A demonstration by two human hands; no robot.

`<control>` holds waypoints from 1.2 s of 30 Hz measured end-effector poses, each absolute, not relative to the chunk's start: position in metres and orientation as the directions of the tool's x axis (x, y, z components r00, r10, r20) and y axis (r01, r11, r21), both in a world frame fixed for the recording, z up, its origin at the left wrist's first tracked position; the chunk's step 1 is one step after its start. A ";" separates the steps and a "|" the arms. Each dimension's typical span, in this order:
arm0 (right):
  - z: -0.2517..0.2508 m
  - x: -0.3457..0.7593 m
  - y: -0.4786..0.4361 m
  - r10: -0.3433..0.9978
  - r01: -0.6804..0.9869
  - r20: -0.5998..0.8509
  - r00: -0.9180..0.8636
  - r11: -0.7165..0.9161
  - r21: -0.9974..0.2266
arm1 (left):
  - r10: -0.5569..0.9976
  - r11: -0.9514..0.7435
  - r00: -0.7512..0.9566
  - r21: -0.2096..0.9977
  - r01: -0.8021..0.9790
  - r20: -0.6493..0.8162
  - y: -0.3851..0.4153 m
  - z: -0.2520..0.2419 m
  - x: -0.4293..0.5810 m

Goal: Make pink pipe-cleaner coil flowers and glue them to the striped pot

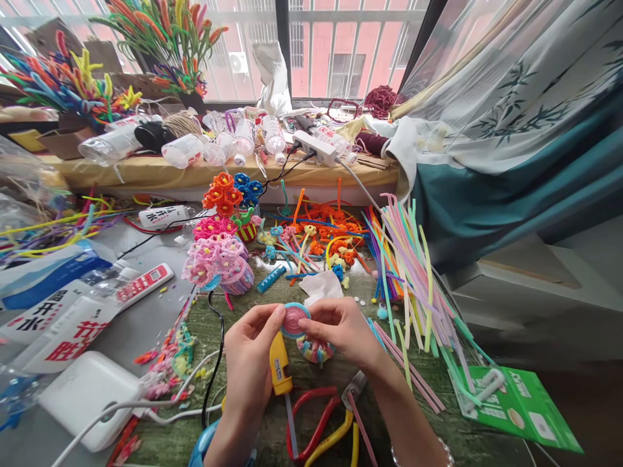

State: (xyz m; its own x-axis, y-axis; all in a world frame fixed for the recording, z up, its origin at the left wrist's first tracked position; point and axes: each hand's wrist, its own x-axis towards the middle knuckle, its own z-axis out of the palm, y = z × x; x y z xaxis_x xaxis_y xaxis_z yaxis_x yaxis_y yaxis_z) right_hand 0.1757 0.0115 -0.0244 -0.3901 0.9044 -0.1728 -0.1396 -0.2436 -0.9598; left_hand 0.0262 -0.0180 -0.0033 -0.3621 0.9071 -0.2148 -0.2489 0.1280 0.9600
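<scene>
A flat round coil of pink pipe cleaner with a light blue rim (294,320) is pinched between both hands. My left hand (249,344) grips its left edge with thumb and fingertips; my right hand (343,329) holds it from the right. Below it, a small round piece in striped pastel pipe cleaner (317,351) rests on the table, partly covered by my right fingers. A yellow glue gun (279,367) lies beside my left wrist, a glue stick (291,425) sticking out of it. Red handles (327,415) and yellow handles (335,441) of metal hand tools lie between my forearms.
Pipe-cleaner flowers in pots (219,256) stand ahead on the left. Loose pipe cleaners (409,272) heap up on the right, near a green packet (523,405). A white power bank-like box (92,399), cables and bottles (73,324) fill the left. A power strip (315,148) sits on the sill.
</scene>
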 end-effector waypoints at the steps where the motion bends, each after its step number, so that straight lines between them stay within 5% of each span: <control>1: -0.024 0.175 0.011 0.905 -0.144 -0.173 -0.390 -0.246 -0.959 | 0.906 0.134 -0.361 0.958 -0.252 -0.222 -0.018 -0.003 0.026; 12: -0.023 0.178 0.013 0.853 -0.198 -0.176 -0.491 -0.306 -0.931 | 0.874 0.097 -0.431 0.950 -0.297 -0.224 -0.017 0.000 0.026; 36: -0.019 0.172 0.010 0.923 -0.258 -0.082 -0.377 -0.189 -0.947 | 0.868 0.077 -0.448 0.950 -0.304 -0.214 -0.022 0.008 0.026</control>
